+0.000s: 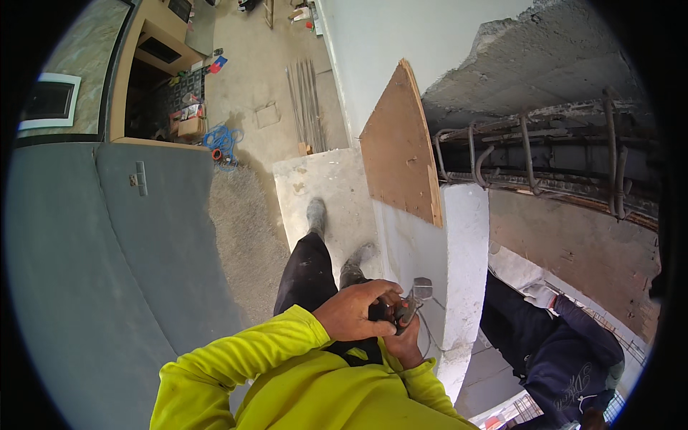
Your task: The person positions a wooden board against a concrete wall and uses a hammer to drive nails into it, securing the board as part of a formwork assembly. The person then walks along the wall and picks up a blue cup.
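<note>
Both of my hands meet in front of my waist around a small grey hand tool (408,309) with orange marks and a squarish metal head. Its exact kind is not plain. My left hand (354,309) comes in from the left, fingers curled over a dark part of the tool. Beneath and to the right, my right hand (407,343) grips the tool from below, its fingers partly hidden. A thin wire or cord (428,331) loops down beside the right hand. The tool's head is close to the white wall edge (462,287).
I stand on a pale slab (330,179). A brown plywood panel (401,147) leans by the wall. Bent rebar (530,154) sticks out under broken concrete at right. Lower right, a co-worker in dark clothes (566,365) is close by. A gravel pile (244,236) and blue hose (223,140) lie left.
</note>
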The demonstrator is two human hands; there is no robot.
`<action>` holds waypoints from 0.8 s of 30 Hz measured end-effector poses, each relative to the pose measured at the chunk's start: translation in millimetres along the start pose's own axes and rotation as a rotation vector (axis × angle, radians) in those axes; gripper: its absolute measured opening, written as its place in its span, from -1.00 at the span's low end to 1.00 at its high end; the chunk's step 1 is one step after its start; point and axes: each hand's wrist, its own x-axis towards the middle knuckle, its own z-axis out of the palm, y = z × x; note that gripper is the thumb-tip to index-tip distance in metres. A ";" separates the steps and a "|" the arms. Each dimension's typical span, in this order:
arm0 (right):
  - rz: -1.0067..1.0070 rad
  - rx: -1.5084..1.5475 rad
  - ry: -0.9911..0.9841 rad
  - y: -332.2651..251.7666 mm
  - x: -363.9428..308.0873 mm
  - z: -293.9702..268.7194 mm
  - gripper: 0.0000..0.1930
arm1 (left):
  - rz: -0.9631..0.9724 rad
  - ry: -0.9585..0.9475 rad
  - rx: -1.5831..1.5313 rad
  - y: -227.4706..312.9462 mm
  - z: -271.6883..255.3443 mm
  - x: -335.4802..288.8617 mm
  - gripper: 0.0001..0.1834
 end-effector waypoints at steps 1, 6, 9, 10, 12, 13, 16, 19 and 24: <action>-0.007 0.039 0.133 -11.3 -25.2 -19.4 -0.71 | 0.039 -0.053 0.122 5.1 17.0 -0.1 -0.31; -0.192 0.188 0.808 -38.4 -99.7 -119.7 -0.71 | 0.027 -0.325 0.289 6.8 78.0 9.9 -0.33; -0.061 -0.004 1.040 -44.4 -137.8 -198.7 -0.80 | -0.088 -0.618 0.356 3.5 98.4 -0.2 -0.34; -0.037 -0.047 1.036 -44.1 -147.9 -224.9 -0.83 | -0.043 -0.696 0.409 3.2 104.4 -4.2 -0.35; 0.057 -0.219 1.093 -37.7 -161.2 -273.5 -0.85 | 0.095 -0.738 0.574 3.2 116.9 -10.4 -0.38; 0.075 -0.244 1.110 -33.7 -165.6 -293.2 -0.86 | 0.170 -0.768 0.643 3.3 122.4 -11.6 -0.39; 0.115 -0.308 1.145 -24.7 -171.7 -337.6 -0.87 | 0.111 -0.741 0.708 2.1 131.3 -9.1 -0.49; 0.130 -0.363 1.177 -19.2 -169.7 -356.5 -0.89 | 0.057 -0.527 0.639 -2.1 130.4 -6.3 -0.57; 0.167 -0.450 1.176 -18.0 -171.4 -375.7 -0.80 | 0.042 -0.155 0.353 -26.1 116.3 -11.1 -0.75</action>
